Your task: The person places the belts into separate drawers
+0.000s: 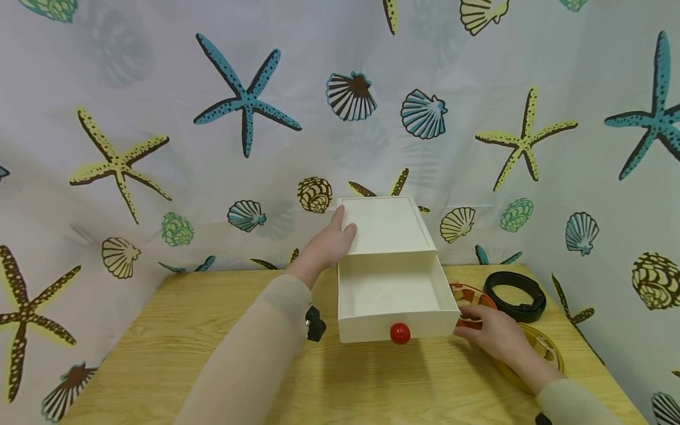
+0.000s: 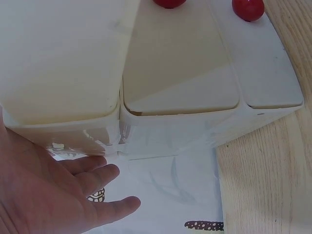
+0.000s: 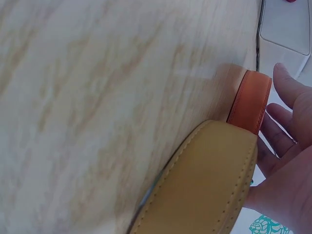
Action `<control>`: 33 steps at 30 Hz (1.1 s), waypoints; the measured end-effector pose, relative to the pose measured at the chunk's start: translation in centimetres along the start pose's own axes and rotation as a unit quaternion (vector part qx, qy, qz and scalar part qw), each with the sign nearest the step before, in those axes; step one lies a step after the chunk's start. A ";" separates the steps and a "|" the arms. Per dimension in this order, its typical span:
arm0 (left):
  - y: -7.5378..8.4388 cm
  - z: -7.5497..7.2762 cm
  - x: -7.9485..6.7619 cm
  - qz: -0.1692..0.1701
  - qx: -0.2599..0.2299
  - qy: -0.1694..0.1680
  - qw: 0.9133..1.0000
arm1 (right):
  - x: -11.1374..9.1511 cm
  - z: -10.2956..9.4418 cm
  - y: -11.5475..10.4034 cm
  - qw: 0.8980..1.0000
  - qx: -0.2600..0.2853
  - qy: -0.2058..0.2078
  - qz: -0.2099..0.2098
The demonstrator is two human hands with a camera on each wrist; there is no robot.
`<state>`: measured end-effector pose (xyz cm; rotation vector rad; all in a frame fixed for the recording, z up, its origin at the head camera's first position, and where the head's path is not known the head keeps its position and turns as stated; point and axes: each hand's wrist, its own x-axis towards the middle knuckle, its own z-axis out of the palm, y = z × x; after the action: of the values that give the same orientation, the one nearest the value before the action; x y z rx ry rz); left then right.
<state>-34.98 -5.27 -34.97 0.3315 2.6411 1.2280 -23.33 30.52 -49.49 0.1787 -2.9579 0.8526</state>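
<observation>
A small white drawer cabinet [image 1: 385,224] stands at the back of the table, its top drawer [image 1: 393,289] pulled far out. That drawer has a red knob [image 1: 400,333] and a bare inside. My left hand [image 1: 332,242] is at the cabinet's upper left edge; the left wrist view shows its fingers [image 2: 114,209] extended beside the cabinet wall. Right of the drawer, my right hand [image 1: 494,333] reaches over a coiled orange belt [image 3: 249,100]. Its fingers are spread and partly hidden behind the belt, with the thumb apart. A coiled yellow belt [image 3: 204,175] lies nearer me.
A coiled black belt [image 1: 515,295] lies on the right, behind the yellow one. The wooden table [image 1: 223,319] meets a shell-and-starfish patterned cloth [image 1: 297,147] at the back and sides. Lower drawers with red knobs [image 2: 247,7] show in the left wrist view.
</observation>
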 end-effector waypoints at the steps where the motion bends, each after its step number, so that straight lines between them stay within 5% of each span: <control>1: 0.0 0.0 0.0 0.001 0.000 0.001 1.000 | 0.0 0.0 0.0 1.000 -0.002 0.001 0.000; 33: 0.2 -0.1 0.0 0.007 0.001 0.008 1.000 | 0.8 1.2 0.9 0.998 -0.053 0.027 -0.021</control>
<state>-34.98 -5.21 -34.81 0.3438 2.6575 1.2380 -24.30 30.58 -50.88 0.2073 -2.9281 0.6836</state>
